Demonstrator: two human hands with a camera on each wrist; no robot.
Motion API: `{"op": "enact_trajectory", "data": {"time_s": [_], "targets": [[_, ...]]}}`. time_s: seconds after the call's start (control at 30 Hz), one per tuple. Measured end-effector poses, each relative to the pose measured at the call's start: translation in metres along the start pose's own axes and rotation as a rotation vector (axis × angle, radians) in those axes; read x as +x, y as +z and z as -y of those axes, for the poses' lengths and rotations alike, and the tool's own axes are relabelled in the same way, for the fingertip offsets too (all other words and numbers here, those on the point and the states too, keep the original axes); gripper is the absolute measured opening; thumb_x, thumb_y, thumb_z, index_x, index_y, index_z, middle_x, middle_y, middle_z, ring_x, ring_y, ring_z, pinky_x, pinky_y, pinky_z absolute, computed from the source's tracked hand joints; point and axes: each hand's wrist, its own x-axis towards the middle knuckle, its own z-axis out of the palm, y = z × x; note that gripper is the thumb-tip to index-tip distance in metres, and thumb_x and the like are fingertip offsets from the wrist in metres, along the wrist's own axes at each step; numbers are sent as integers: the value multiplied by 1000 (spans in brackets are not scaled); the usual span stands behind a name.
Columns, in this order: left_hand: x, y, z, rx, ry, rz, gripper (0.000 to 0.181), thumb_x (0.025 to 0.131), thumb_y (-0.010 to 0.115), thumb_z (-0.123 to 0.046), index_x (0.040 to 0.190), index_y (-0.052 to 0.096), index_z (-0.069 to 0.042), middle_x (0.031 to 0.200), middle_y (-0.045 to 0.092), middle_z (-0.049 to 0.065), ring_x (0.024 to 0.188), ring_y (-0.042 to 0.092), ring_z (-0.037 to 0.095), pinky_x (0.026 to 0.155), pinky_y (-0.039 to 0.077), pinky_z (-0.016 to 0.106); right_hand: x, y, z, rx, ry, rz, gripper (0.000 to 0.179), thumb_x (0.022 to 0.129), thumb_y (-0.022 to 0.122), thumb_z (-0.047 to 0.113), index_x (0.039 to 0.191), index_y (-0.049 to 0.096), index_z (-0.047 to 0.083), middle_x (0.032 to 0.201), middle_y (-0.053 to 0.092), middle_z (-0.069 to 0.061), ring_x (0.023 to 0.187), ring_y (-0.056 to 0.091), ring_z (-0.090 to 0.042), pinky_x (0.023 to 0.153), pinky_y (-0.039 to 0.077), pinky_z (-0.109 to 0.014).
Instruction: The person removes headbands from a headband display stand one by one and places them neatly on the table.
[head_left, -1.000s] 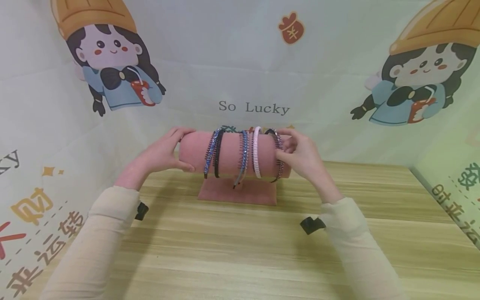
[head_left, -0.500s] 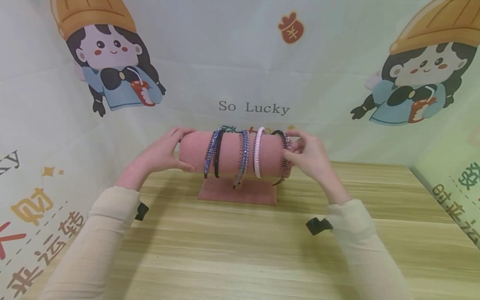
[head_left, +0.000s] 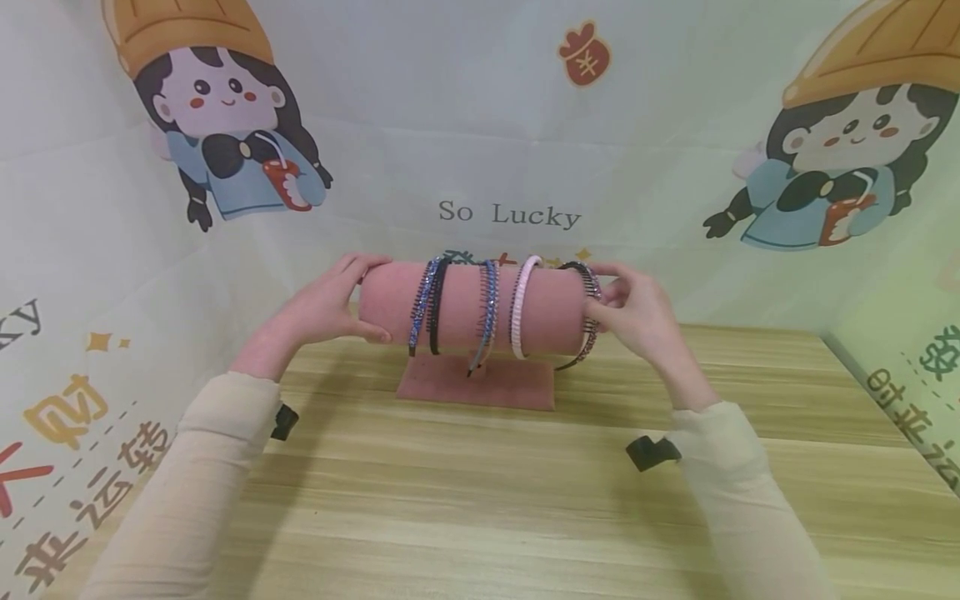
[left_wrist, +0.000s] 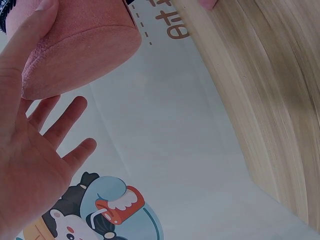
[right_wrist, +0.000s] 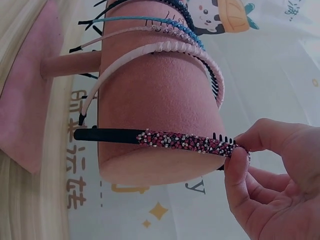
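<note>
A pink velvety headband stand, a horizontal roll on a flat foot, carries several headbands. My left hand grips the roll's left end, thumb in front; in the left wrist view, some of its fingers extend free of the roll. At the right end, my right hand pinches a black headband with red and silver stones between thumb and forefinger. That headband still arches over the roll's end rim. Left along the roll come a pale pink headband, a blue-beaded headband, a black headband and a blue sparkly headband.
The stand's foot rests on a wood-grain table. A printed cloth backdrop with cartoon figures rises behind and at both sides. Each wrist wears a black mount.
My right hand has moved right, sliding the stone-studded headband from over the roll to its end rim. The pale pink headband's top has shifted slightly right. My left hand has stayed put.
</note>
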Motion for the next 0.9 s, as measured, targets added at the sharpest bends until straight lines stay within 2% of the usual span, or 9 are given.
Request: {"op": "enact_trajectory", "data": {"time_s": [0.33, 0.53, 0.73, 0.9], "targets": [[-1, 1, 2, -4, -6, 2, 102, 69, 90, -35, 151, 30, -22, 150, 36, 8, 137, 39, 30, 115, 37, 58, 1, 0, -8, 8, -11, -38, 58, 87, 65, 7, 143, 49, 7, 92, 65, -14, 73, 62, -14, 67, 62, -28], [-1, 1, 2, -8, -5, -2, 102, 69, 90, -35, 151, 30, -23, 150, 36, 8, 138, 39, 29, 115, 37, 58, 1, 1, -10, 2, -8, -40, 56, 90, 69, 15, 142, 49, 9, 93, 66, -14, 68, 65, -13, 63, 59, -23], [0, 1, 1, -7, -7, 1, 103, 69, 90, -36, 151, 30, -23, 152, 35, 7, 138, 39, 29, 115, 37, 58, -1, -2, -12, -14, -5, -32, 57, 91, 70, 18, 144, 49, 11, 95, 66, -14, 68, 68, -17, 63, 58, -22], [0, 0, 0, -2, -6, 1, 103, 69, 90, -35, 151, 30, -22, 152, 35, 7, 138, 39, 29, 115, 37, 57, -2, -4, -15, -28, -16, -29, 55, 93, 68, 17, 144, 49, 10, 94, 66, -14, 66, 66, -11, 64, 58, -22]]}}
